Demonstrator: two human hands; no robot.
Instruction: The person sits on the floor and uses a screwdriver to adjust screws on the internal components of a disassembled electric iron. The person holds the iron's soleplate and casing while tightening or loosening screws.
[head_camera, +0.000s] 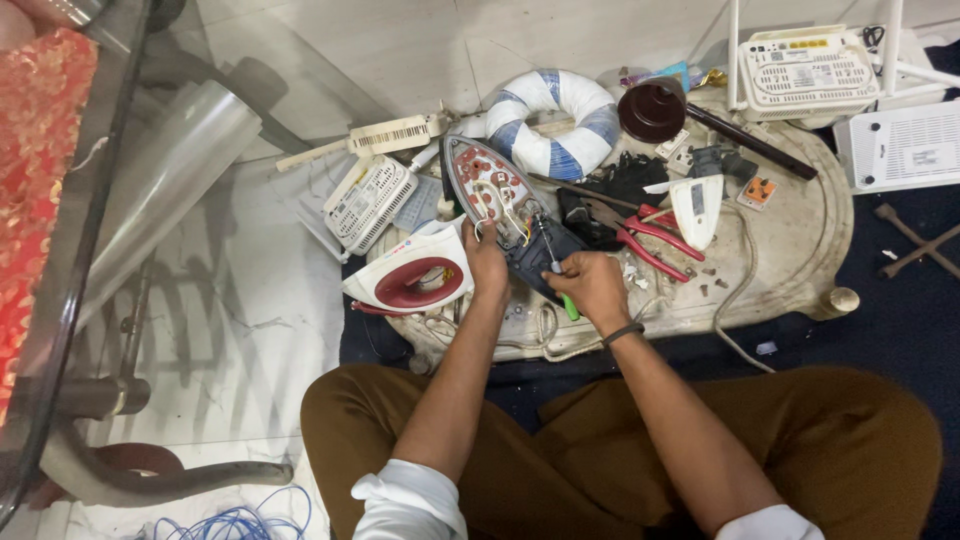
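Head view looks down at a person sitting on the floor with an opened iron base (500, 205) in front of them. The iron base lies on a pale board (790, 235). Its pointed tip aims up and to the left in the picture, away from the person, and its wide back end is near the hands. Its long side runs from that tip down to the right. Small red parts and thin wires show inside it.

The left hand (486, 262) is curled around the near left edge of the iron base and holds it. The right hand (592, 287) is closed around a screwdriver (553, 265) with a green handle. The thin metal end of the screwdriver points up into the back of the iron base. Most of the green handle is hidden in the fist, so only a bit sticks out below.

The back end of the iron base is partly covered by both hands. A red and white iron cover (410, 275) lies just left of the left hand. Red pliers (645, 232) lie to the right of the iron base.
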